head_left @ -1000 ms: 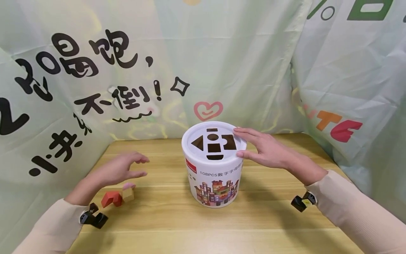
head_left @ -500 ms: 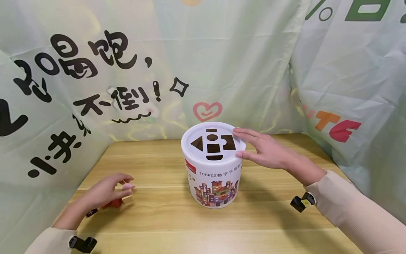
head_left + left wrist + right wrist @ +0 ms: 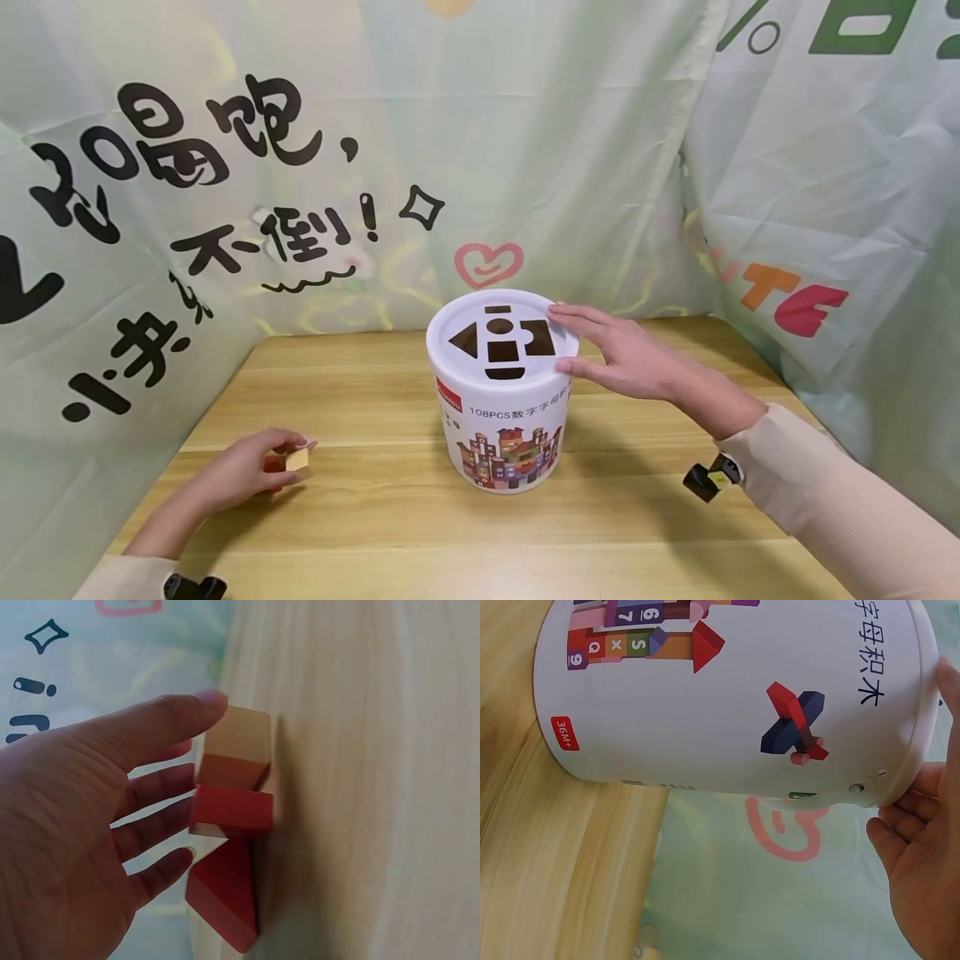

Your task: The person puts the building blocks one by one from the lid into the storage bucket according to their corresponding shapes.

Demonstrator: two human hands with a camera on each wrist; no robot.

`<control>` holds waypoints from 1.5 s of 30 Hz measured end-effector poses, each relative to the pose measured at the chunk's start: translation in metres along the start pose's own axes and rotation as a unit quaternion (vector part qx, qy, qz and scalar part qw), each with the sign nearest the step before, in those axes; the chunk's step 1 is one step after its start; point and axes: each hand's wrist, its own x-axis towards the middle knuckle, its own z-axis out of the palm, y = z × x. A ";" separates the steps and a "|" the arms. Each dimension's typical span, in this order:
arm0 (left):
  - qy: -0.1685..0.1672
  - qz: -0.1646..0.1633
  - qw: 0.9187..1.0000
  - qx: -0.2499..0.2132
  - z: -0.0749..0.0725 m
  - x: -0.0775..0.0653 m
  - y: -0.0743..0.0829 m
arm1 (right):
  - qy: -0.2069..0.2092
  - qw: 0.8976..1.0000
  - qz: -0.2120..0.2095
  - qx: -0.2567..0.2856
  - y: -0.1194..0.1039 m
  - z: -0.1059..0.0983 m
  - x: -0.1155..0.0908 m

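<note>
My left hand (image 3: 240, 471) is low at the left, its thumb and fingers around a plain wooden block (image 3: 238, 735). In the left wrist view the thumb tip meets the block's edge, with fingers behind it. Beside this block are a red block (image 3: 232, 810) and a red slanted block (image 3: 225, 896), mostly covered by the hand in the head view. A bit of a pink block (image 3: 309, 444) shows by the fingertips. My right hand (image 3: 630, 358) rests on the right rim of a white bucket (image 3: 504, 433), fingers extended and spread from the thumb. Shape-cut holes open in the bucket's lid (image 3: 517, 308).
The bucket stands upright mid-table on a wooden table (image 3: 390, 517). Printed fabric (image 3: 570, 167) hangs behind and along both sides. Small black wrist cameras are strapped at both sleeves, the right camera (image 3: 708, 477) in full sight.
The left hand has come down and left onto the small blocks, its thumb and fingers closing around the wooden one. The right hand stays at the bucket's rim.
</note>
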 end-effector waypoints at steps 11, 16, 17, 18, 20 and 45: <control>-0.013 -0.028 0.999 -0.013 0.005 0.001 -0.004 | 0.001 1.000 -0.002 0.004 -0.001 0.002 0.002; 0.022 -0.015 1.000 0.009 -0.004 0.003 0.009 | 0.001 1.000 0.000 0.005 -0.002 0.002 0.002; 0.032 -0.009 0.999 0.022 -0.007 0.004 0.013 | 0.001 1.000 0.000 0.004 -0.002 0.002 0.002; 0.043 -0.002 0.998 0.035 -0.009 0.005 0.017 | 0.001 1.000 0.001 0.004 -0.002 0.002 0.002; 0.055 0.014 0.998 0.041 -0.014 0.007 0.025 | 0.001 1.000 0.000 0.004 -0.002 0.001 0.002; 0.146 0.204 0.968 0.035 -0.091 0.061 0.142 | 0.001 1.000 0.003 -0.002 -0.001 -0.001 0.000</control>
